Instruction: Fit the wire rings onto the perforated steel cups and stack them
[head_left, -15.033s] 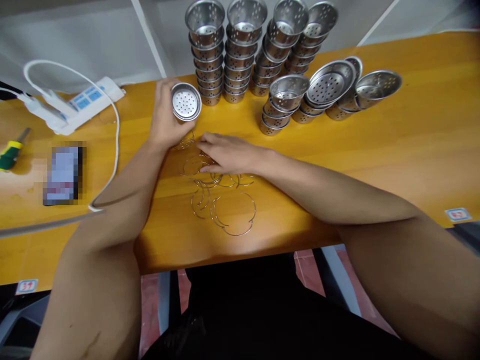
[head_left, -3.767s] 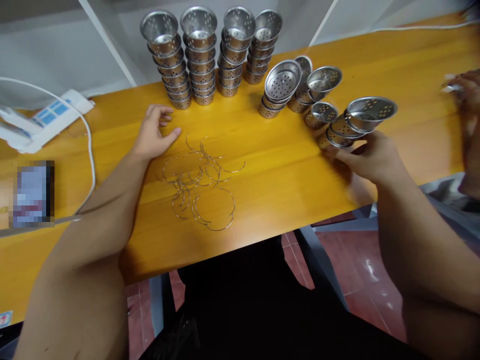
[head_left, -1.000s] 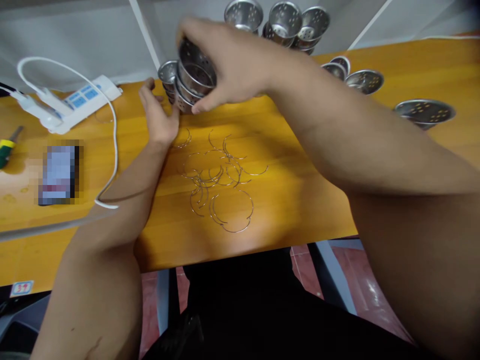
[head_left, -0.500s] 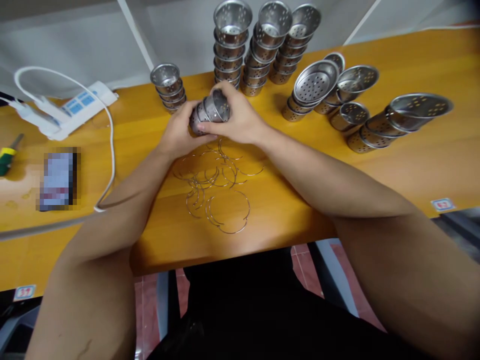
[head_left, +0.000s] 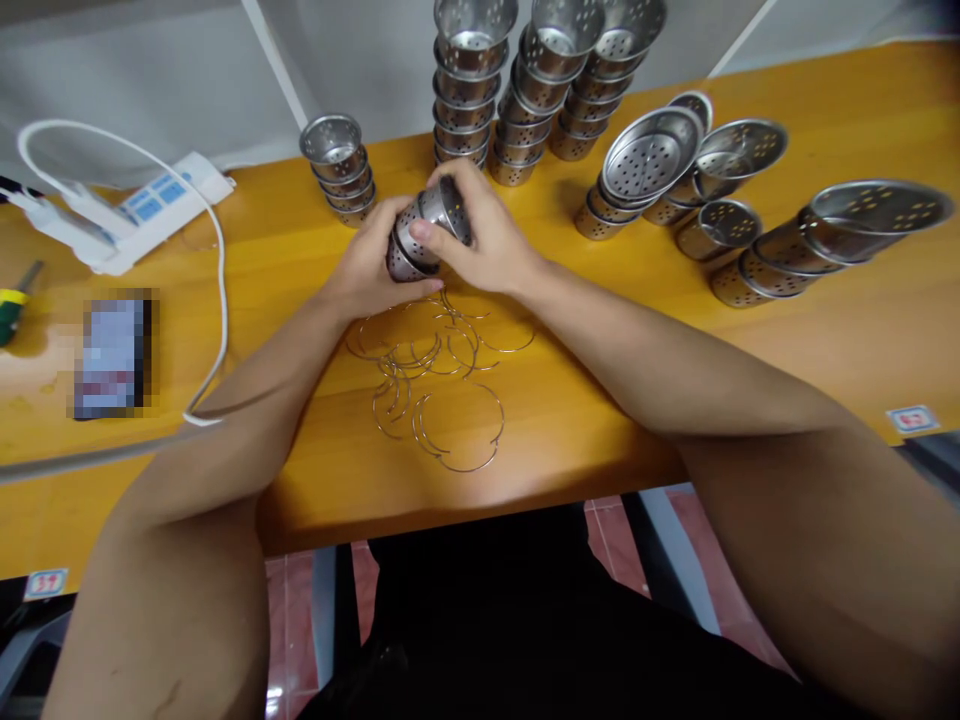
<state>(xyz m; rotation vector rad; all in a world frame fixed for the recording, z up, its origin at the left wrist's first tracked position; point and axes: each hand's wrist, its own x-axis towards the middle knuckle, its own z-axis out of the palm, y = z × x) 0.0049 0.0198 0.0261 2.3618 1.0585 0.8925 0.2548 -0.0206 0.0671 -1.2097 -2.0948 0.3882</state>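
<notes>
The right grip (head_left: pixel 491 225), down among the wire pieces (head_left: pixel 391 361) fifteen seconds ago, is now on a tilted set of cups (head_left: pixel 411 240) with the left grip (head_left: pixel 367 265). A second ago it had lifted that set higher, farther from the person. Behind the left grip, the leftmost tall stack has become a short stack (head_left: pixel 341 170). A leaning stack (head_left: pixel 795 245) and a lone cup (head_left: pixel 716 230) now stand right of the right grip on previously bare tabletop (head_left: pixel 847 350).

Two hands (head_left: pixel 487 235); three tall cup stacks (head_left: pixel 466 88); one power strip (head_left: pixel 169 215); one screwdriver (head_left: pixel 11 310); two labels (head_left: pixel 46 583); overlapping wire rings (head_left: pixel 501 410) uncountable.
</notes>
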